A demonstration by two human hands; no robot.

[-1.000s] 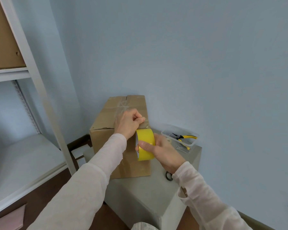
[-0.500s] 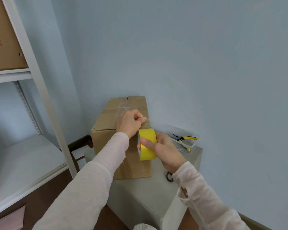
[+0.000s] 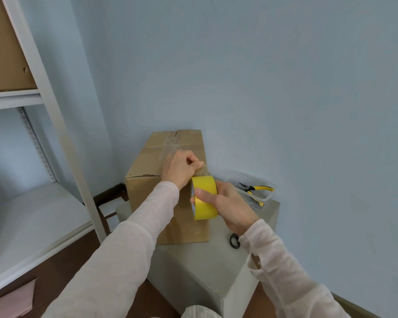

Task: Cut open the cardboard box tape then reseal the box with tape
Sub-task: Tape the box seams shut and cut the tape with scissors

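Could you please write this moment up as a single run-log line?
phase: resealing | cardboard box: closed | left hand: pinches tape end at its top edge | right hand: grips yellow tape roll

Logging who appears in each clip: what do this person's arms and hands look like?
Both arms wear long sleeves of thin, slightly sheer, pale pinkish-beige fabric, plain and unmarked: the left sleeve and the right sleeve reach the wrists. The left hand and right hand are bare, without gloves; no ring or watch shows.

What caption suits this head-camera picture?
Right hand grips a yellow tape roll; left hand pinches the tape end atop the cardboard box.
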